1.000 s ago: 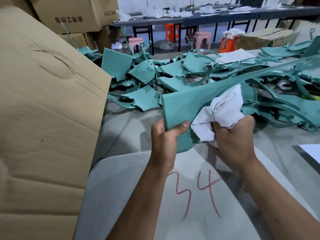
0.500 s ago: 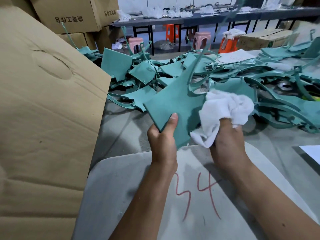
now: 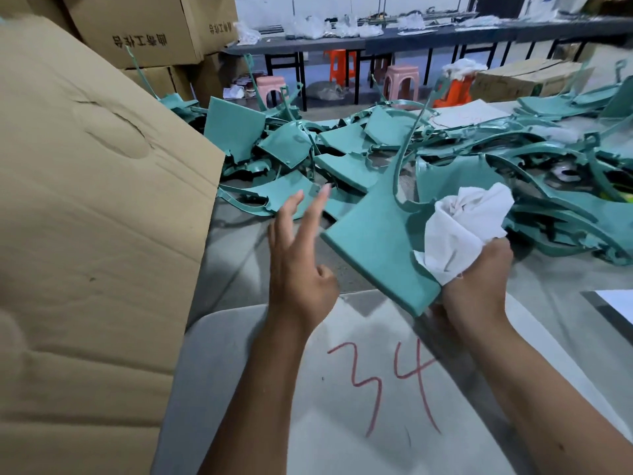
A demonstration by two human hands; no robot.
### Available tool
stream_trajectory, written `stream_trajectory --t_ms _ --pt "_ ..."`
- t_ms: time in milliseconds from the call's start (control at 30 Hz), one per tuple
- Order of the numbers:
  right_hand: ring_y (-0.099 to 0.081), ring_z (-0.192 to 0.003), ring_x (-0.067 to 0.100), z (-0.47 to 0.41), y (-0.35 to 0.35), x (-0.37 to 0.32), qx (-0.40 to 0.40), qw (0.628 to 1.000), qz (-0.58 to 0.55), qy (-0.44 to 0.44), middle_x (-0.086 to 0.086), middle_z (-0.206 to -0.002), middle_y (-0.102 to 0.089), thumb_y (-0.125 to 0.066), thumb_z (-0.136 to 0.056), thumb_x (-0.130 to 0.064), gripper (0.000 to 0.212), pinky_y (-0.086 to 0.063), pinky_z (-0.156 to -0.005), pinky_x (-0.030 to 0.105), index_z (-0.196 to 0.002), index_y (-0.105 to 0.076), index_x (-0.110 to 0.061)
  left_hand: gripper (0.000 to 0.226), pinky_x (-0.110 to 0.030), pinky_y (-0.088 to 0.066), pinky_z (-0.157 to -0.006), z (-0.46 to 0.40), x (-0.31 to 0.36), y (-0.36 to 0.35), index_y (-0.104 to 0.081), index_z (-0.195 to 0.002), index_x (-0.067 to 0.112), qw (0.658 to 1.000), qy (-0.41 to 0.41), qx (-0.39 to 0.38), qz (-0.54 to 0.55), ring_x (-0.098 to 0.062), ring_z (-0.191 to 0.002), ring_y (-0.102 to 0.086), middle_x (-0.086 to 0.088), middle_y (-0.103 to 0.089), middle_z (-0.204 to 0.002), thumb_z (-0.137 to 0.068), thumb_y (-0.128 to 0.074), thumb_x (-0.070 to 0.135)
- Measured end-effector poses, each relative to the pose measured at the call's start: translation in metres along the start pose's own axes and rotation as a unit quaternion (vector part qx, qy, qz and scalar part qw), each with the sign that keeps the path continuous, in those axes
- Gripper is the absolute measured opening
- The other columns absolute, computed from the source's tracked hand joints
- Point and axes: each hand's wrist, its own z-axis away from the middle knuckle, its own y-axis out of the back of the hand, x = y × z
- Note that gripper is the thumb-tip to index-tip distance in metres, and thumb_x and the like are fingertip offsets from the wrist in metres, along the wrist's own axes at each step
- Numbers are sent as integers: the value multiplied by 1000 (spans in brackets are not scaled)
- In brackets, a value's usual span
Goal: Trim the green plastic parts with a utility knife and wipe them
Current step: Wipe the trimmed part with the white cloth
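Note:
A flat green plastic part (image 3: 380,241) with a long thin curved stem hangs tilted above the table. My right hand (image 3: 476,286) grips its lower right corner together with a crumpled white cloth (image 3: 462,228). My left hand (image 3: 301,258) is off the part, just to its left, with straight spread fingers and nothing in it. A big heap of green plastic parts (image 3: 342,149) lies behind on the table. No utility knife shows.
A tall cardboard box (image 3: 92,217) stands close on the left. A grey board marked "34" (image 3: 376,389) lies under my arms. More cartons (image 3: 144,29), plastic stools (image 3: 400,80) and a long dark table (image 3: 411,36) stand behind. A white sheet (image 3: 616,299) is at right.
My left hand has let go of the green part and opened beside it. The part has turned and now hangs from my right hand with the cloth.

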Motion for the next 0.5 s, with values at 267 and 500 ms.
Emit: stream_trajectory --t_ms 267,500 --pt "-34 -57 -2 -2 3 -6 -62 997 -53 1 -17 -62 -45 -75 -69 -1 33 -34 -50 21 -70 -53 -25 53 -50 -34 -118 -2 6 -9 -68 -132 22 982 -171 -42 -66 -24 -139 -47 2 -58 -146 -83 -70 5" --pt "-67 -82 4 -9 0 -15 15 991 -110 -78 3 -93 -68 -47 -95 25 31 -57 -75 24 -108 -65 4 9 -20 -56 -74 3 25 -17 -73 -85 30 959 104 164 208 -3 -89 -73 18 -77 -90 -92 -71 35"
